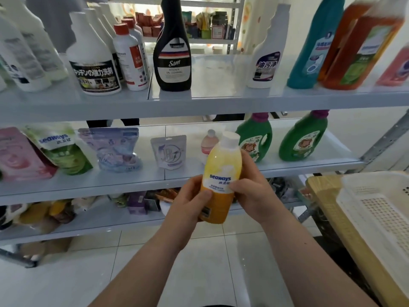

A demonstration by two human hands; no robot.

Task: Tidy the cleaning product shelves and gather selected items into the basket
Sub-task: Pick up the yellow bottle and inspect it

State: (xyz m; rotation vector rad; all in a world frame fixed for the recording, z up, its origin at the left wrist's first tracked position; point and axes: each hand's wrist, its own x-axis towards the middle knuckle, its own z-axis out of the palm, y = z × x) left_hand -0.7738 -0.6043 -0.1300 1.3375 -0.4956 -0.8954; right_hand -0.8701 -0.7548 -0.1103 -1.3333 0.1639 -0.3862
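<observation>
A yellow Seaways bottle [221, 178], white cap up and tilted slightly right, is held in front of the middle shelf's [88, 185] front edge. The left hand [191, 201] grips its lower body; the right hand [251, 187] wraps its right side. The white basket [376, 207] sits well right.

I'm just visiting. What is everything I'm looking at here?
yellow bottle: one, yellow with white cap, held before the middle shelf
basket: one, white, on the wooden table at right
black bottle: one, black, top shelf centre
white bottles: several, white, top shelf left
teal bottle: one, teal, top shelf right
green jugs: two, green, middle shelf right
pouches: four, pink, green, blue, grey, middle shelf left
left hand: grips the yellow bottle low
right hand: grips its side
</observation>
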